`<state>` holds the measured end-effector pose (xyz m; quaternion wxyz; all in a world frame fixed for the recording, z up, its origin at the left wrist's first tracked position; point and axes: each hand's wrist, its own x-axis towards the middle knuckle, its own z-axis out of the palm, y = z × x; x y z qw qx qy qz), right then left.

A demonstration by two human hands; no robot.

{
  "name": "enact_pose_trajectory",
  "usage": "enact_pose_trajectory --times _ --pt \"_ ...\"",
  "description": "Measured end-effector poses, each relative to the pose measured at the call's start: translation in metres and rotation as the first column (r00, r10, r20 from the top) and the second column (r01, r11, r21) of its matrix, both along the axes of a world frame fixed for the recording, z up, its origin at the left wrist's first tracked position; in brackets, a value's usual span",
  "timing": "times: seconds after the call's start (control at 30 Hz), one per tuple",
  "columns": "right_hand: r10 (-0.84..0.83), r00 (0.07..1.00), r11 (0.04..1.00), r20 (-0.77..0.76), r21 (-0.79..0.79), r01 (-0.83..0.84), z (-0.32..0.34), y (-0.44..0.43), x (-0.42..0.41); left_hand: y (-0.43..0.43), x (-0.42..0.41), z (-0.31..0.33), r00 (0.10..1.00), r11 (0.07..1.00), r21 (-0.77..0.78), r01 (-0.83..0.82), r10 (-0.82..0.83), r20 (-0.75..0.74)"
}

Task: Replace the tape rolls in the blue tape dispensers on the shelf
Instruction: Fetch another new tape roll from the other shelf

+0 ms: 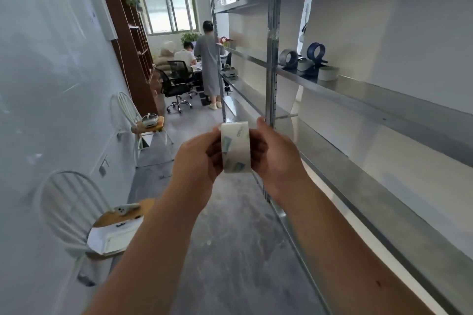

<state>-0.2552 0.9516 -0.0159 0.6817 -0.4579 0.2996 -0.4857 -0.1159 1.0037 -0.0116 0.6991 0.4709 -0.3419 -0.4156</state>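
Observation:
A clear tape roll with small printed labels is held upright in front of me, over the aisle floor. My left hand grips its left side and my right hand grips its right side. On the metal shelf to the right stand two blue tape dispensers: one with an empty blue ring, and one holding a greyish roll. Two loose tape rolls, one nearer and one farther, sit beside them.
Metal shelving runs along the right of a narrow aisle. Two white chairs, one near and one farther, line the left wall with items on their seats. At the far end a person stands by seated people, a desk and office chairs.

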Motion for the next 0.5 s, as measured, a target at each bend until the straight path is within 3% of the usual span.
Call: enact_pose_trajectory --times 0.5 --pt "-0.039 0.997 0.999 -0.067 0.017 0.04 0.008 -0.261 0.138 -0.246 0.117 -0.002 0.991 0.991 -0.005 -0.131 0.131 0.015"
